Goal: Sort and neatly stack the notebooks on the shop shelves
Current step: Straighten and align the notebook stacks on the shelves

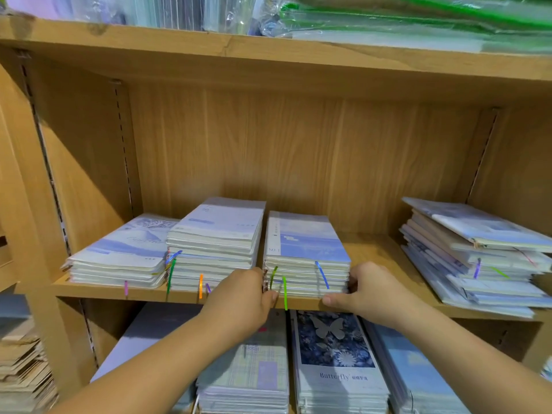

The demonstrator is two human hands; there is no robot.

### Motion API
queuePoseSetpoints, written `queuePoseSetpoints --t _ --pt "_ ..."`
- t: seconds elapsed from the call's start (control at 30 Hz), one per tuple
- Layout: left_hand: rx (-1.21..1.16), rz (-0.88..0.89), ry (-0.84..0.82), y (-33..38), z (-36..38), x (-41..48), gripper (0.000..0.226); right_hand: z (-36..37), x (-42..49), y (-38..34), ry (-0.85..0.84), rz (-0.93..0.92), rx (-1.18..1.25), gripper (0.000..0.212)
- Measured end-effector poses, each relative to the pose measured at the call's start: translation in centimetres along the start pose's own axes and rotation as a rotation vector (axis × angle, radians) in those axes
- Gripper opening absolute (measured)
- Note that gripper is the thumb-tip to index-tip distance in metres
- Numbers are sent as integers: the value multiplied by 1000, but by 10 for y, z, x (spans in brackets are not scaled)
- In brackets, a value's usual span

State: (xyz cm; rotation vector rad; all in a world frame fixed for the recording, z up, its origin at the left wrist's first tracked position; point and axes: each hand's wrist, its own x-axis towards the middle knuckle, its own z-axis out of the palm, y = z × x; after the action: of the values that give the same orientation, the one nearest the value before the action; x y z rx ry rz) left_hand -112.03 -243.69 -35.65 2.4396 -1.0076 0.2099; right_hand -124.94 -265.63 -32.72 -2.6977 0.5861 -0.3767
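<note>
A stack of pale blue notebooks with ribbon markers sits at the middle of the wooden shelf. My left hand presses its left front corner and my right hand holds its right front corner, so both hands grip this stack from the sides. To its left stand a taller stack and a lower stack. At the right end lies an untidy, fanned-out pile of notebooks.
The shelf board above carries plastic-wrapped stationery and green folders. The shelf below holds more stacks, one with a "Butterfly" cover. Bare shelf lies between the held stack and the right pile. Brownish booklets sit at lower left.
</note>
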Motion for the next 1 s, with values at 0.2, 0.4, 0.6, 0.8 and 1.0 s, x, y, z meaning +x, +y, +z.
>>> queuePoseSetpoints --t 0.2,0.4,0.6,0.8,1.0 --pt "-26 -15 88 5 7 -6 35 8 -6 -3 88 20 7 59" --pt "16 11 106 15 -13 -25 29 -21 -17 9 -33 11 -5 66" --pt "-198 204 -23 100 -37 -2 26 -100 -34 51 42 -45 -41 49" --pt "-423 296 -180 221 1 73 31 -164 -67 122 442 -18 -124 28" --pt "-848 41 -316 287 43 118 45 -177 -69 173 324 9 -313 51"
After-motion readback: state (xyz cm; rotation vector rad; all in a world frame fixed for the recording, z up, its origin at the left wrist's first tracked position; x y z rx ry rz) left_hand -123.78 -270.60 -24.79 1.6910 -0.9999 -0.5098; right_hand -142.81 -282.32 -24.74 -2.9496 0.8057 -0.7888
